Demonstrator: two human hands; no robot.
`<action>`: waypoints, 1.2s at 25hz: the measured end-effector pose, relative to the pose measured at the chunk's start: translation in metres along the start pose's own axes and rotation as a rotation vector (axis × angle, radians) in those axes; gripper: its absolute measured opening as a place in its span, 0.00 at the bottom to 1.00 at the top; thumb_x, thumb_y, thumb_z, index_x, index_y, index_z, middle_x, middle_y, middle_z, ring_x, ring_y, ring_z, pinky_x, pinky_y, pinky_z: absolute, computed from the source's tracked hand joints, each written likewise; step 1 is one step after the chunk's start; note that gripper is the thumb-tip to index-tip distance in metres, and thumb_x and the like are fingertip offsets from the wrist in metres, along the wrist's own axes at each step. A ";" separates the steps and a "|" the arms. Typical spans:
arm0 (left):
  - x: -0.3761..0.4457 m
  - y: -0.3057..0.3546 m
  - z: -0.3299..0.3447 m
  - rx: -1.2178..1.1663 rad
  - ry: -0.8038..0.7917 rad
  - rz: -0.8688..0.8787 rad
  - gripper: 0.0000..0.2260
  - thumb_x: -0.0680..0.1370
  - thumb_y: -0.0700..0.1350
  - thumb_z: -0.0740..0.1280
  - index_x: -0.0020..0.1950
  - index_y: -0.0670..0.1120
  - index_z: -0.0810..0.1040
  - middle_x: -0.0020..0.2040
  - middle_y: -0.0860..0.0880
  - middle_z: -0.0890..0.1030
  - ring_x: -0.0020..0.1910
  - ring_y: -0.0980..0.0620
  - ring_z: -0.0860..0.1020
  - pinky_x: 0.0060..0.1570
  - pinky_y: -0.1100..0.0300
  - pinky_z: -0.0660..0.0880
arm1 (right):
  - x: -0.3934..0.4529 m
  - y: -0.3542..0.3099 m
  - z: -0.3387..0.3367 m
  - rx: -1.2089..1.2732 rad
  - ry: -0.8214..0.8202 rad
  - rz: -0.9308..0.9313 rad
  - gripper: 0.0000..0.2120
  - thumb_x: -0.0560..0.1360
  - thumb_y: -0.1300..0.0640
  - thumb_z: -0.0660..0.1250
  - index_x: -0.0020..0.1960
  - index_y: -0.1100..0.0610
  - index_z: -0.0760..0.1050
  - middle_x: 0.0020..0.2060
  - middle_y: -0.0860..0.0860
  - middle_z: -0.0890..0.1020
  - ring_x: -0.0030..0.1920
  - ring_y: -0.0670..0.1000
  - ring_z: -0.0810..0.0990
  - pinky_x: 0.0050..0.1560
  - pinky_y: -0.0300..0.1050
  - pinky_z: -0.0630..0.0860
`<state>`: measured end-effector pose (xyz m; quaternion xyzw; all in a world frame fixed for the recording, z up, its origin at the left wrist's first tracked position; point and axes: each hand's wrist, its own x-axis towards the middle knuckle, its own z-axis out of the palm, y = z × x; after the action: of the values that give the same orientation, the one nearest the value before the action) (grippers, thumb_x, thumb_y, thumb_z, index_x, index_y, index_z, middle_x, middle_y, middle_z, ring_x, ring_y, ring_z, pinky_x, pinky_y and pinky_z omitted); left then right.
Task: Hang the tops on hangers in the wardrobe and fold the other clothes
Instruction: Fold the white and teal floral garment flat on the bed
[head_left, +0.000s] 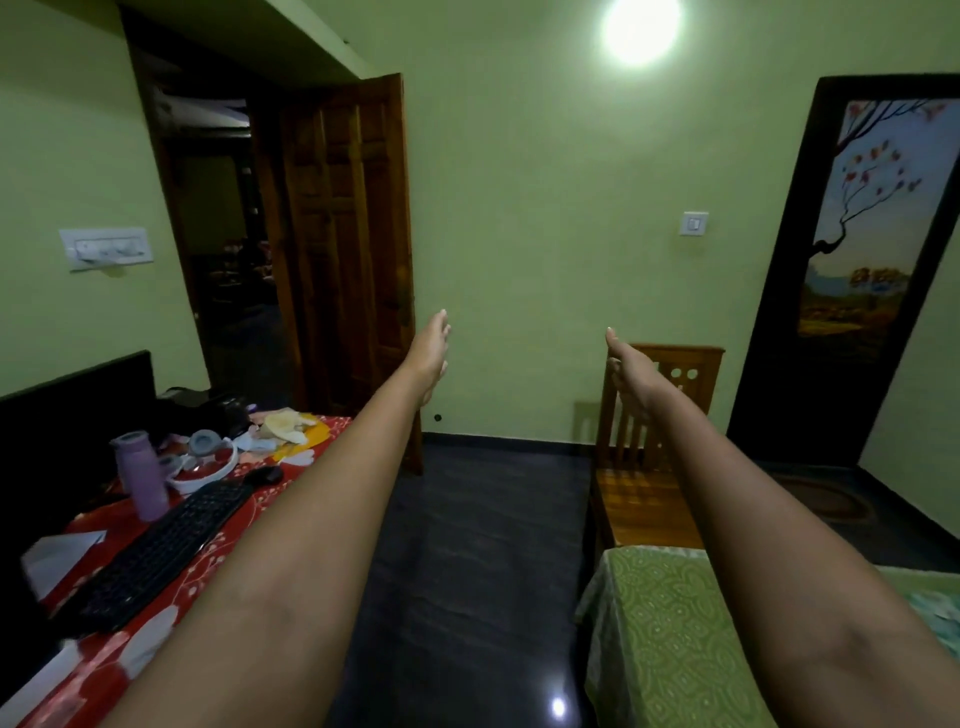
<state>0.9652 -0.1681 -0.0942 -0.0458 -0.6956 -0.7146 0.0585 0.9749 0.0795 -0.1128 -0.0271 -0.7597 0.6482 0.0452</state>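
Note:
Both my arms are stretched straight out in front of me at about chest height. My left hand has straight fingers and holds nothing. My right hand is also flat with straight fingers and is empty. The palms face each other, roughly a shoulder's width apart. No clothes, hangers or wardrobe show in this view.
A table with a red patterned cloth at the left bears a black keyboard, a purple bottle and small clutter. A wooden door stands open. A wooden chair and a green-covered bed are at the right. Dark floor lies between.

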 end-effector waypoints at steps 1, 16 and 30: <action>0.031 0.003 0.006 0.021 -0.018 0.018 0.24 0.84 0.53 0.46 0.78 0.47 0.53 0.78 0.48 0.57 0.77 0.48 0.55 0.74 0.50 0.53 | 0.029 -0.004 -0.003 0.019 0.013 -0.009 0.36 0.78 0.34 0.51 0.78 0.53 0.52 0.75 0.53 0.62 0.74 0.54 0.60 0.72 0.52 0.56; 0.361 -0.063 0.242 -0.011 -0.373 -0.012 0.24 0.83 0.54 0.46 0.78 0.48 0.55 0.77 0.50 0.58 0.77 0.49 0.56 0.74 0.51 0.53 | 0.315 0.040 -0.172 0.042 0.321 0.026 0.37 0.77 0.33 0.52 0.78 0.52 0.52 0.72 0.52 0.67 0.71 0.53 0.66 0.73 0.53 0.55; 0.405 -0.083 0.623 -0.134 -1.213 -0.028 0.24 0.84 0.53 0.43 0.78 0.45 0.52 0.78 0.48 0.55 0.77 0.49 0.53 0.75 0.52 0.49 | 0.241 0.083 -0.412 0.113 1.203 0.074 0.32 0.80 0.39 0.52 0.78 0.54 0.49 0.77 0.53 0.53 0.77 0.52 0.52 0.76 0.50 0.50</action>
<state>0.5423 0.4482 -0.0997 -0.4389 -0.5590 -0.6041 -0.3606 0.7769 0.5214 -0.1221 -0.4129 -0.5636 0.5598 0.4455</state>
